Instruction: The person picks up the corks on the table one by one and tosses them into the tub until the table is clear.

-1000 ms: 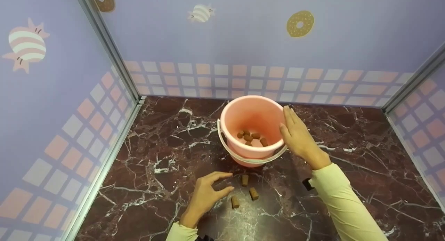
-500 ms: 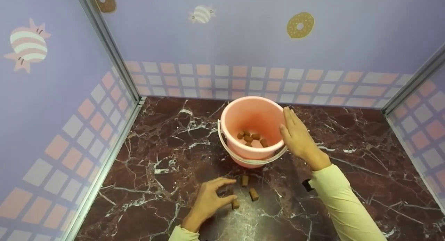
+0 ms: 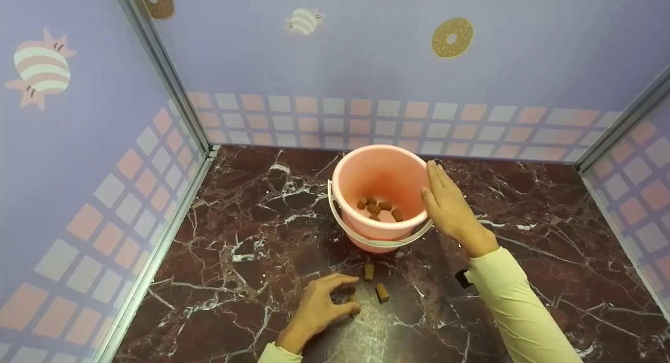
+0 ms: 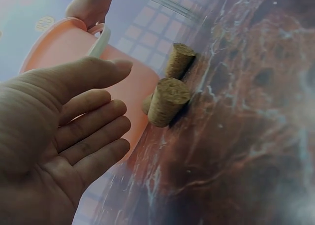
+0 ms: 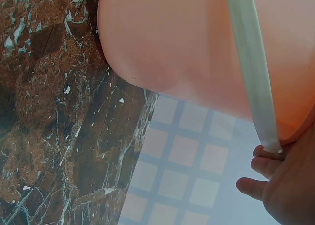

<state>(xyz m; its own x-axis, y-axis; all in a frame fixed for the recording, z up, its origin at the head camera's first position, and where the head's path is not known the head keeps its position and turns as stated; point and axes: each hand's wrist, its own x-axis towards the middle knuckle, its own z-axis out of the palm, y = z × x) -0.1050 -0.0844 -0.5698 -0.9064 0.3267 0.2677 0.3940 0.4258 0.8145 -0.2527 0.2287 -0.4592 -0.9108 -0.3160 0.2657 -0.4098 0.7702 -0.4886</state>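
Note:
A pink bucket (image 3: pixel 387 169) stands upright on the marble-patterned surface, with several brown corks (image 3: pixel 373 208) on its bottom. My right hand (image 3: pixel 453 211) rests along the right of its rim, fingers straight, beside the end of the white handle (image 5: pixel 253 67). In front of the bucket, my left hand (image 3: pixel 319 308) reaches low from the left, thumb and fingers spread apart. Its thumb overlaps the nearest cork (image 3: pixel 356 310), partly hiding it. Two more corks lie just beyond, one farther back (image 3: pixel 369 272) and one to the right (image 3: pixel 382 293). The left wrist view shows a tapered cork (image 4: pixel 169 103) past the fingertips.
Purple panels with a pink-and-white checked band (image 3: pixel 361 124) enclose the back and both sides. A metal strip (image 3: pixel 157 253) runs along the left edge of the marble surface (image 3: pixel 251 195). A small black object (image 3: pixel 463 278) sits at the right cuff.
My left hand has shifted slightly right and toward the near edge, and its thumb now overlaps the nearest cork. The right hand and the bucket stay put.

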